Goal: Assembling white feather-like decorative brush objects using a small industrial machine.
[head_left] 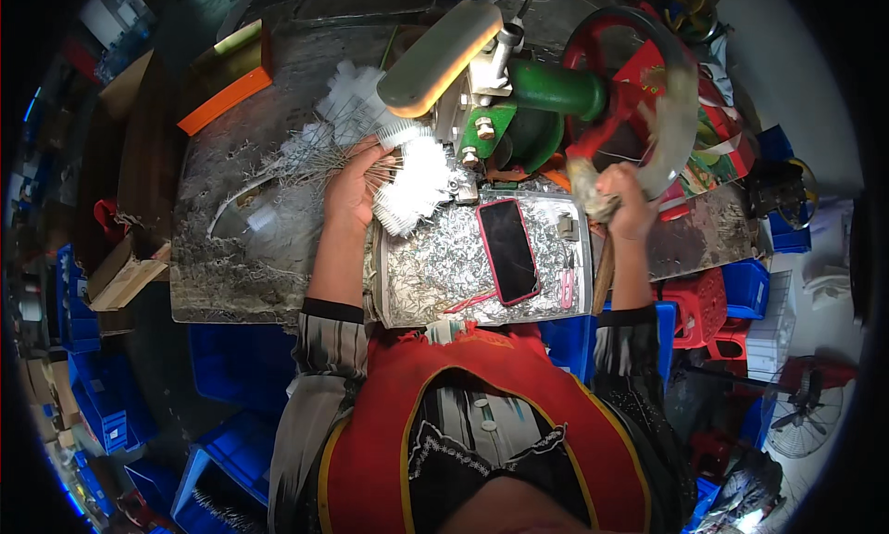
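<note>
My left hand (348, 193) is closed around the thin metal wire stems of a bunch of white-bristled brushes (421, 187). Their bristle ends lie under the head of a green hand press (546, 89), brightly lit. My right hand (632, 203) grips the cloth-wrapped handle (593, 189) on the press's large wheel (683, 108), which is partly blurred. More white brushes (347, 94) with wire stems lie piled beyond my left hand. How the brush ends meet the press jaws cannot be made out in the glare.
A tray (407, 284) covered with metal scraps sits before me, holding a red-cased phone (508, 251) and small pink-handled snips (567, 284). A lamp (440, 57) hangs over the press. An orange-edged box (225, 100) stands left; blue bins (243, 363) are below the table; a fan (806, 418) stands right.
</note>
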`<state>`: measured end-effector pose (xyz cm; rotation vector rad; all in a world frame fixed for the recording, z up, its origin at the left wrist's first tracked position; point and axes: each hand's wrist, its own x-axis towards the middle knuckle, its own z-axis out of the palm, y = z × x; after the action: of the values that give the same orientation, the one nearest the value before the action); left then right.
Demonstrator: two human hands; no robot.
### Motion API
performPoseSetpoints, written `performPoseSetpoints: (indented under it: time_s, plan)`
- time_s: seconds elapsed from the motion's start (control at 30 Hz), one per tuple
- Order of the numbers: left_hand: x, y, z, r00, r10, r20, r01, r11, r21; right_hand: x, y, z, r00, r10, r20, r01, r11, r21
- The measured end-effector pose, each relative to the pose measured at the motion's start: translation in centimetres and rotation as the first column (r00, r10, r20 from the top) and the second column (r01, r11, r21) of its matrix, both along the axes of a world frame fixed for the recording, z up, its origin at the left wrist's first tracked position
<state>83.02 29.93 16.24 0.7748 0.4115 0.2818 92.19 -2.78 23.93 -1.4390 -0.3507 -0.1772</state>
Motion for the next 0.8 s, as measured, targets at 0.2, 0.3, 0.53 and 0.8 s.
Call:
performPoseSetpoints:
  time_s: [0.2, 0.3, 0.53, 0.8]
  plan:
    - [-0.5, 0.2, -0.1, 0.99, -0.065, 0.128, 0.059, 0.997, 0.05, 0.9, -0.4, -2.7, 0.964, 0.116, 0.239, -0.081, 0.986, -0.149]
    - [-1.0, 0.5, -0.1, 0.989, -0.072, 0.129, 0.069, 0.997, 0.035, 0.7, -0.9, -0.4, 0.988, 0.149, -0.031, -0.148, 0.989, 0.022]
    - [0.3, 1.0, -1.8, 0.99, -0.041, 0.132, 0.043, 0.999, -0.011, -0.3, -0.2, 4.6, 0.935, -0.023, -0.353, 0.002, 0.998, -0.058]
    - [0.0, 0.3, 0.0, 0.996, -0.038, 0.086, 0.037, 0.999, 0.02, -0.3, -0.1, 4.4, 0.95, 0.008, -0.313, -0.038, 0.995, -0.088]
